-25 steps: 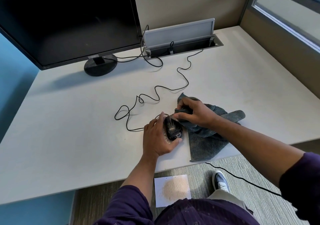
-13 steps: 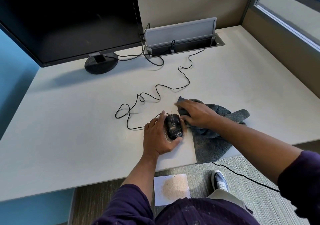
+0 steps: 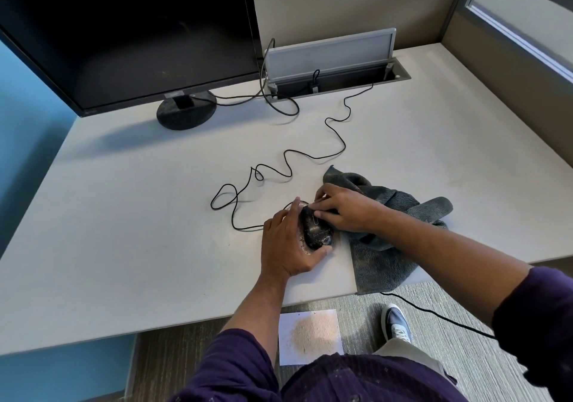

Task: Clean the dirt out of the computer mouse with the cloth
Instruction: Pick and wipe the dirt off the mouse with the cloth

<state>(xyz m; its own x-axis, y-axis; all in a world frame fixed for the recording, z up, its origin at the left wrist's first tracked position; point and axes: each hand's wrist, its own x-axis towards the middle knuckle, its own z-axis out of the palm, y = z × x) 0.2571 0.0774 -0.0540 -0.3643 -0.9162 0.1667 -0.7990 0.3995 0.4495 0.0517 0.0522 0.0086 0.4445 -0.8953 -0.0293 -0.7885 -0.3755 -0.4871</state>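
Black plastic, speckled with pale grit: the small wired computer mouse (image 3: 314, 231) sits on the pale tabletop (image 3: 124, 231) near its front edge, right way up as far as you can tell. You should find it light, rigid and smooth, likely to skate under a rub unless braced. Its thin black cord (image 3: 288, 166) runs off in loose loops toward the back and may tug if you turn the body.

Your left hand (image 3: 285, 246) cups the mouse from its left flank, fingers curled along the side and thumb tip at the near end, holding it steady. Keep hold there, on the hard flanks, not on the buttons or wheel, which are the delicate parts.

Your right hand (image 3: 344, 208) lies over the grey microfibre cloth (image 3: 381, 259), which is soft, limp and bunched just right of the mouse, one corner hanging over the tabletop edge. The fingers (image 3: 322, 214) reach onto the mouse's far right shoulder; they appear to pinch a fold of cloth against it, though you cannot be sure how much cloth lies under them. Grit still shows on the near half.
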